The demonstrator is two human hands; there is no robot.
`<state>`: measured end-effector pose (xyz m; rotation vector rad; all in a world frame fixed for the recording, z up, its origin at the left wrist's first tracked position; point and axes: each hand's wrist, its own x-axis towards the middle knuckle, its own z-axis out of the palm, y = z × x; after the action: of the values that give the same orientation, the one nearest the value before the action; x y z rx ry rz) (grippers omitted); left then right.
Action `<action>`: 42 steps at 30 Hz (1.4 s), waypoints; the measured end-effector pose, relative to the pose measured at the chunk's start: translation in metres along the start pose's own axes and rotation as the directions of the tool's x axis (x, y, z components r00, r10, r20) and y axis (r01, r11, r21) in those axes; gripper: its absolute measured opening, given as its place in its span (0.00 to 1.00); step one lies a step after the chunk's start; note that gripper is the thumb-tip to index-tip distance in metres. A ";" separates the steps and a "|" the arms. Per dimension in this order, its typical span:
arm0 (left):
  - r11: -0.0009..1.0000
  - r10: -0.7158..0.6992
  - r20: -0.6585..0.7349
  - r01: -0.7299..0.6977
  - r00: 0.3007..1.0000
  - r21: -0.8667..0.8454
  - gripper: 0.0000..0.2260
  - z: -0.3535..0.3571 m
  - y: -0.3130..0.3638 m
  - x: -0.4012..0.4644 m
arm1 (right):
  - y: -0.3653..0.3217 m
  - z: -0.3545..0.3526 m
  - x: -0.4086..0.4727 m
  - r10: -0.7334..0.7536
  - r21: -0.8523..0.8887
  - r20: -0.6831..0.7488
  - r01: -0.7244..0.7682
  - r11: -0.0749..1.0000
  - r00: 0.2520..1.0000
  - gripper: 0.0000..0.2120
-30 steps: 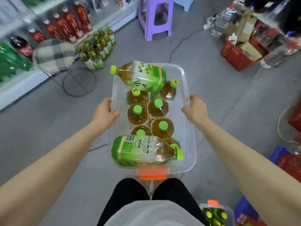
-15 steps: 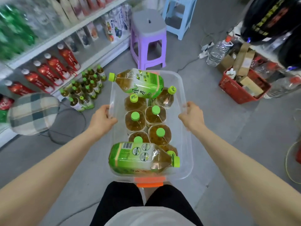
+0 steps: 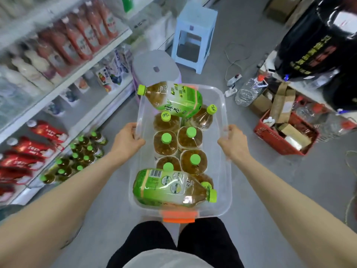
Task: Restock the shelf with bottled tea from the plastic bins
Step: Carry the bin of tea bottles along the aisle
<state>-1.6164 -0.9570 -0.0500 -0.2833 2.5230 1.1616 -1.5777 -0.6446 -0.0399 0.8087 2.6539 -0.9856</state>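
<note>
Gripped: left hand [image 3: 126, 141] and right hand [image 3: 230, 141] curl over opposite long rims of clear bin [image 3: 227, 171] | arms extended forward | tea bottles [image 3: 190, 136] inside

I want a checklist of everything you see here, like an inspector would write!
Surface: grey floor.
Job's things: clear plastic bin holds green-capped tea bottles, two lying on top; more tea bottles on the bottom shelf.
Clutter: red basket of cardboard, big empty water bottle.
Hands: left hand and right hand grip the bin's sides.
Cables: power strip with cord.
Surroundings: blue stool, purple stool.
</note>
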 end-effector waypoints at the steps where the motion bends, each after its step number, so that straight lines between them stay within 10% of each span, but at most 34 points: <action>1: 1.000 -0.013 0.000 0.013 1.000 0.014 0.23 -0.001 0.011 0.025 | -0.009 -0.002 0.026 -0.004 -0.007 0.008 0.004 1.000 1.000 0.18; 18: 0.998 -0.057 0.017 0.056 0.998 0.025 0.22 -0.045 0.089 0.389 | -0.197 0.053 0.365 0.032 -0.064 0.045 -0.029 0.998 0.998 0.16; 42: 0.957 0.165 0.256 -0.218 0.952 0.194 0.19 -0.100 0.107 0.724 | -0.317 0.186 0.515 0.404 0.067 -0.078 -0.399 0.914 0.912 0.11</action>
<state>-2.3394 -0.9901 -0.1986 0.1549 2.4742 0.9066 -2.1829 -0.7463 -0.1936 1.3719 2.3897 -0.9224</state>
